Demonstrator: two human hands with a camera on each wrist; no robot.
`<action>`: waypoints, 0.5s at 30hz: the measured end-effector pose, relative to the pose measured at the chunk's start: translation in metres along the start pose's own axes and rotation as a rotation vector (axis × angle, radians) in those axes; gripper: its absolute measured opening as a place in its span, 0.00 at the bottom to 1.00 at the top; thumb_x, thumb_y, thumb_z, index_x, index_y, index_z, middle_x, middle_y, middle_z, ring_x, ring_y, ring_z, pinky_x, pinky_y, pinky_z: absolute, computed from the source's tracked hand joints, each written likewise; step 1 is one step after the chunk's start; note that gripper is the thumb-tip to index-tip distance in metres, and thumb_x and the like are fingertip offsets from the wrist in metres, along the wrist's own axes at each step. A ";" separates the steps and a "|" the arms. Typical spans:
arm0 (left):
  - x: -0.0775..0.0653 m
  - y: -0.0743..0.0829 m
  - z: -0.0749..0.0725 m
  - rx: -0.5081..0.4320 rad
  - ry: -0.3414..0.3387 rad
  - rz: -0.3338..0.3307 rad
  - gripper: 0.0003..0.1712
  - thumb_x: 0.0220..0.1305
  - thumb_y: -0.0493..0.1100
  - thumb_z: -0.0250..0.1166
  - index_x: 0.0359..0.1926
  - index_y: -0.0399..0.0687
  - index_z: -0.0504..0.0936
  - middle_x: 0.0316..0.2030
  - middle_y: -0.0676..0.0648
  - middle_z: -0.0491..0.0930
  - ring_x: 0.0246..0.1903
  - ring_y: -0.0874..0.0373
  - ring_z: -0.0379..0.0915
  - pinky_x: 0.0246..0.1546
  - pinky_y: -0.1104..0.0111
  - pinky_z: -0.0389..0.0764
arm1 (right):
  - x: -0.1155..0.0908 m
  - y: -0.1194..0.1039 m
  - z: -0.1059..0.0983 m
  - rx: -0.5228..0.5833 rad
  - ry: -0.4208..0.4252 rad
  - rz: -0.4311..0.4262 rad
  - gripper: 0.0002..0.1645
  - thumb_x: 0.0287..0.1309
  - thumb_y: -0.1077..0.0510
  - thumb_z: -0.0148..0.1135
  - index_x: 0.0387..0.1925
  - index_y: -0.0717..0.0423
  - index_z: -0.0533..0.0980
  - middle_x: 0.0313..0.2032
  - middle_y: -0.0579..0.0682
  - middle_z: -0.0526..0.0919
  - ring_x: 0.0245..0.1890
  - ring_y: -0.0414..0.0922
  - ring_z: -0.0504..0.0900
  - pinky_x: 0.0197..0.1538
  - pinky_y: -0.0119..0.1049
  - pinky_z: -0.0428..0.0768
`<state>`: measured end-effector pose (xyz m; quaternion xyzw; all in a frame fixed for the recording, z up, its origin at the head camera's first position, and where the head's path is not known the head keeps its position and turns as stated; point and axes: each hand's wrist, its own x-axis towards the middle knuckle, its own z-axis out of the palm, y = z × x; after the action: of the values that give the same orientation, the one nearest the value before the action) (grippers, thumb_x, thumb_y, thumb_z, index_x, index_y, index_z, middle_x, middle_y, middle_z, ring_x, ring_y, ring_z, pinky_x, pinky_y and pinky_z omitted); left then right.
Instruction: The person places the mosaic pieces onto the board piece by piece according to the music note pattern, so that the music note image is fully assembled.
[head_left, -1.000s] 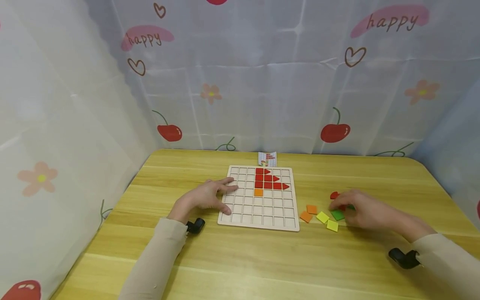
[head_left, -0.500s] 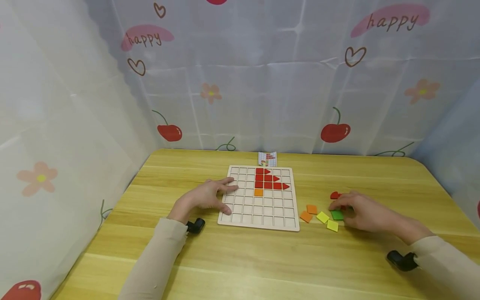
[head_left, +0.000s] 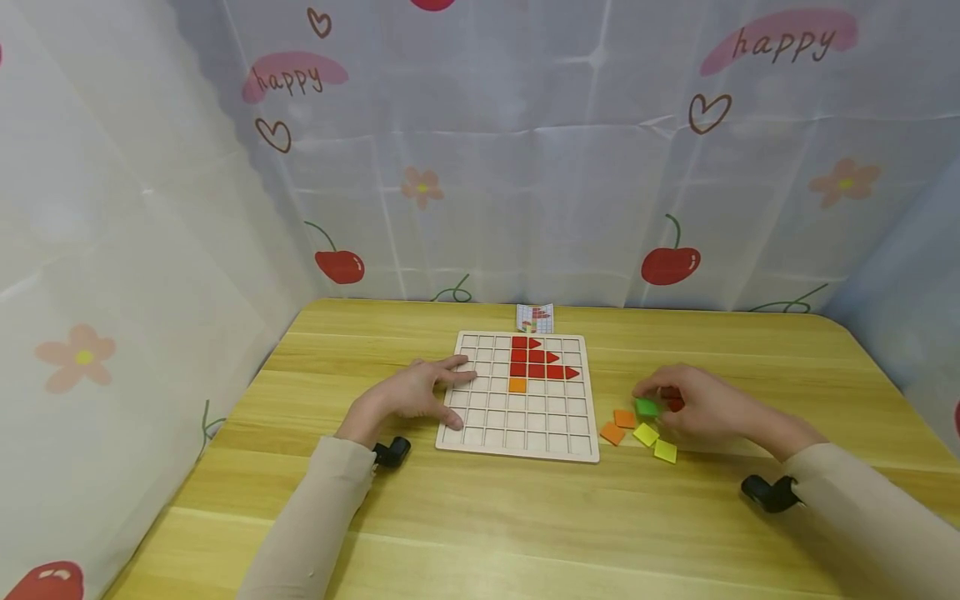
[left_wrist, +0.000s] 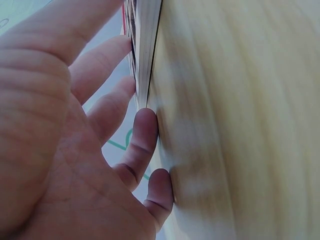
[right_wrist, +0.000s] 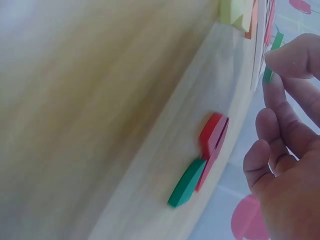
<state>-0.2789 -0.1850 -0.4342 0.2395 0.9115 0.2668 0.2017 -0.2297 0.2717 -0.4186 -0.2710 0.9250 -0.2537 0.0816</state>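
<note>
On the table lies a square wooden grid board [head_left: 495,421] with several red tiles [head_left: 536,372] and one orange tile [head_left: 517,385] set in its cells. My left hand [head_left: 412,390] rests on the board's left side, fingers spread and thumb near the lower left corner. The left wrist view shows its fingertips [left_wrist: 146,125] along the board's edge. To the right of the board, my right hand [head_left: 701,404] pinches a green square tile [head_left: 646,408] between thumb and finger, lifted off the table. Red pieces [right_wrist: 212,135] and another green piece [right_wrist: 186,184] lie below that hand.
Two loose orange tiles [head_left: 612,433] and two yellow tiles [head_left: 665,451] lie between the board and my right hand. A small printed pattern card [head_left: 535,318] sits behind the board. A patterned curtain [head_left: 525,208] stands along the table's back edge.
My right hand has picked up the green square tile and moved left toward the board, over the orange and yellow tiles' far side. The left hand and board have stayed put.
</note>
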 end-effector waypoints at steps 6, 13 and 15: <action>0.000 -0.001 0.001 -0.002 0.003 0.012 0.51 0.50 0.56 0.81 0.75 0.67 0.69 0.82 0.60 0.51 0.82 0.41 0.38 0.78 0.41 0.46 | 0.021 -0.006 0.004 -0.011 -0.003 0.011 0.21 0.56 0.66 0.70 0.52 0.50 0.85 0.47 0.44 0.86 0.44 0.45 0.79 0.46 0.39 0.81; 0.000 -0.001 0.001 -0.007 0.007 0.007 0.51 0.50 0.57 0.81 0.75 0.68 0.70 0.82 0.60 0.51 0.81 0.39 0.39 0.78 0.42 0.51 | 0.046 -0.020 0.010 0.004 -0.031 -0.008 0.21 0.58 0.64 0.70 0.54 0.50 0.85 0.52 0.47 0.86 0.51 0.49 0.81 0.57 0.53 0.80; 0.000 -0.001 0.001 -0.009 0.008 0.010 0.50 0.50 0.56 0.81 0.74 0.68 0.70 0.82 0.59 0.51 0.81 0.38 0.39 0.77 0.41 0.51 | 0.053 -0.024 0.013 0.020 -0.044 0.003 0.22 0.58 0.64 0.69 0.54 0.49 0.85 0.53 0.48 0.86 0.52 0.49 0.81 0.58 0.53 0.80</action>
<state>-0.2786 -0.1855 -0.4357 0.2421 0.9098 0.2729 0.1977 -0.2597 0.2197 -0.4183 -0.2742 0.9208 -0.2568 0.1050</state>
